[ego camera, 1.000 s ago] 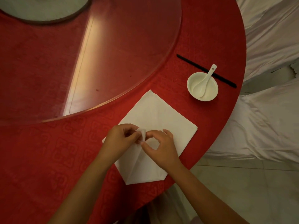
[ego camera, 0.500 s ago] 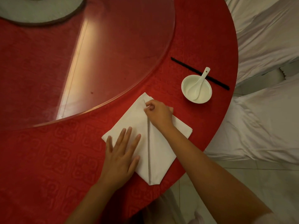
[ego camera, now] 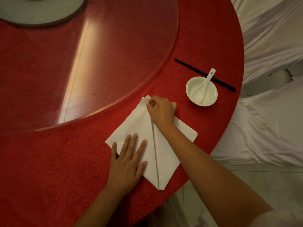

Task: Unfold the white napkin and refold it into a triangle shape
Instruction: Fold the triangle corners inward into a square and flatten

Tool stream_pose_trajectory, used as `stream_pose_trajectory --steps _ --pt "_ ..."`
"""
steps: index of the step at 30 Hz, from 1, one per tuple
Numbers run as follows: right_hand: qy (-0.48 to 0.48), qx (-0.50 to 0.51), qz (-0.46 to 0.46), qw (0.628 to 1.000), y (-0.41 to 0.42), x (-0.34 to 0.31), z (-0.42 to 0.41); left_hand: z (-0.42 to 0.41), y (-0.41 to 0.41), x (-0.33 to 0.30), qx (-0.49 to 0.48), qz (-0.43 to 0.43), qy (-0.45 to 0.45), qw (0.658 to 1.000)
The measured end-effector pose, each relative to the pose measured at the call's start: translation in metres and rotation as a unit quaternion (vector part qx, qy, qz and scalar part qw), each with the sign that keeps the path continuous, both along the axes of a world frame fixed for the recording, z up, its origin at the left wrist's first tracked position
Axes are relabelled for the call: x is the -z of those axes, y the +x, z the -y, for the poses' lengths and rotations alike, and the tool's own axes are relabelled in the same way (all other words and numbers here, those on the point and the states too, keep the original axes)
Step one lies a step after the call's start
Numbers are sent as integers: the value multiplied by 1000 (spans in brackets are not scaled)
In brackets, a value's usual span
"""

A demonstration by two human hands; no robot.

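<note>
The white napkin [ego camera: 139,126] lies as a diamond on the red tablecloth near the table's front edge, with a straight fold line running from its far tip down to its near tip. My left hand [ego camera: 127,161] rests flat, fingers spread, on the napkin's left half. My right hand [ego camera: 161,110] reaches across the right half and pinches a corner of the cloth at the far tip. My right forearm hides part of the right half.
A small white bowl [ego camera: 211,97] holding a white spoon [ego camera: 204,85] sits to the right, with black chopsticks [ego camera: 193,69] behind it. A glass turntable [ego camera: 101,54] covers the table's middle. White-draped chairs [ego camera: 265,122] stand past the table edge [ego camera: 226,131].
One second ago both hands pinched a corner at the napkin's middle. My right hand carried it to the far tip, and my left hand went flat on the left half. Little changed since half a second ago.
</note>
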State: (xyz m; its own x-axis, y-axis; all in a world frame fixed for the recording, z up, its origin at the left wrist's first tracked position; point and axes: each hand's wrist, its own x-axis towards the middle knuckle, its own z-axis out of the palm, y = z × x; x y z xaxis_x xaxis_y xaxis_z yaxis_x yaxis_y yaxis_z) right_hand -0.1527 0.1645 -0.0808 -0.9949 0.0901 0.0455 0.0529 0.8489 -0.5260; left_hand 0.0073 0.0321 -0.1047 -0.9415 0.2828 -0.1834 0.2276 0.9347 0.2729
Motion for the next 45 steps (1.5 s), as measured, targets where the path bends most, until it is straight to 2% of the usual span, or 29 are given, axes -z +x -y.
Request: stream_pose_trajectory --steps 4,5,7,9,11,14,17,20,24,28,30,33,36,41,45 --pt "130 -56 -79 987 7 4 -6 -4 -2 0 -4 7 -15 1000" --pt "166 -96 -104 976 10 5 -7 -4 -1 -1 -7 6 -8 1000" --pt "228 -197 -91 949 19 13 -10 -4 -3 -4 -20 -3 9 1000" --pt "243 -259 -16 935 24 24 -15 -3 -13 -6 -35 -31 11 999" --pt "235 -271 34 933 27 33 -20 -1 -30 -7 -67 -50 4 996" --pt "244 -269 28 932 27 37 -21 6 -51 -4 -111 -35 -5 993" --pt "244 -262 23 933 26 38 -20 8 -52 2 -110 -11 -15 994" --pt "244 -256 26 935 27 39 -20 8 -40 5 -71 -12 -20 997" --pt "228 -257 23 939 28 37 -19 12 -6 3 61 1 3 998" --pt "233 -255 27 938 28 37 -20 4 41 3 265 3 15 964" --pt "237 -256 31 937 28 37 -20 3 53 2 319 -1 5 948" --pt "233 -255 29 938 28 37 -19 5 52 -2 330 -5 23 944" --pt "229 -258 26 938 28 37 -19 -6 34 -7 286 -1 54 957" --pt "232 -261 23 937 28 38 -20 -25 21 -4 281 36 24 959" --pt "227 -265 41 936 27 35 -21 -24 25 -8 269 27 27 962"
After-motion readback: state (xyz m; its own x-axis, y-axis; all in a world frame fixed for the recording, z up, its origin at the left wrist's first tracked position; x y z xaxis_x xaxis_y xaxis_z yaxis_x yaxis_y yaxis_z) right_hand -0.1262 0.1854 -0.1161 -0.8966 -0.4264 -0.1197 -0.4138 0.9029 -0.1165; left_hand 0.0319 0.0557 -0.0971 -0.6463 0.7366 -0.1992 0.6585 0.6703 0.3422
